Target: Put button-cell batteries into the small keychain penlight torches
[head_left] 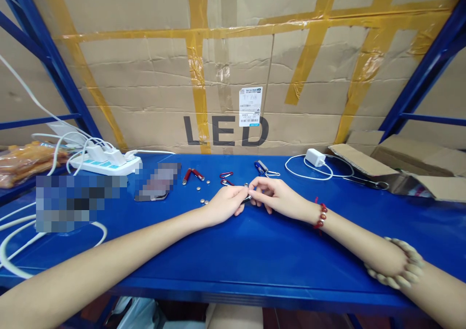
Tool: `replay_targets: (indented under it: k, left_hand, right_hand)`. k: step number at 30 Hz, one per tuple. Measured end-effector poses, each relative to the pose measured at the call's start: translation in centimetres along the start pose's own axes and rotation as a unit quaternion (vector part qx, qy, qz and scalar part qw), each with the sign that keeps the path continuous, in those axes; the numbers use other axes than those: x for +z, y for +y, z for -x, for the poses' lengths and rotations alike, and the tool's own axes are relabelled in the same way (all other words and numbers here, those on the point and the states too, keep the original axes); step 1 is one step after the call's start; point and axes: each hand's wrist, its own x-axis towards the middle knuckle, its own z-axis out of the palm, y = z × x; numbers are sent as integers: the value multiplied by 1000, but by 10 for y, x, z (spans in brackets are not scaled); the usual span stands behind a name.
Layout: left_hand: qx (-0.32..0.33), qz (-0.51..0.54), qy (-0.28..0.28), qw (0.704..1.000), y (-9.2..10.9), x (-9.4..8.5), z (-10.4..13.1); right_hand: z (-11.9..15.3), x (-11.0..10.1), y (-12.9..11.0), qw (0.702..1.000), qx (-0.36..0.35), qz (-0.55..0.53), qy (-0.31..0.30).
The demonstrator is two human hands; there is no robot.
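Note:
Above the middle of the blue tabletop my left hand (224,205) is closed around a small dark tube (246,200), mostly hidden by the fingers. My right hand (278,198) meets it there, thumb and fingertips pinched at the tube's end; what they pinch is too small to make out. Just behind my left hand lie a red carabiner clip (225,175) and a red piece (227,182), partly covered. Farther left are red metal tubes (187,176) and several silver button cells (198,189). A blue tube with a silver clip (259,167) lies behind my right hand.
On the left stand a white power strip (105,163) with cables, a blurred-out phone-like object (157,182) and a plastic bag (29,161). A white charger (315,157) and an open cardboard box (400,166) are on the right. A large taped carton (156,86) walls the back.

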Motion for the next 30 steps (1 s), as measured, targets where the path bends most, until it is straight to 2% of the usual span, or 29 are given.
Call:
replay_targets:
  k: [30]
  left_hand:
    - [10, 7, -4, 1000, -4, 0, -1]
  right_hand:
    - [1, 0, 1, 1000, 1, 14, -12]
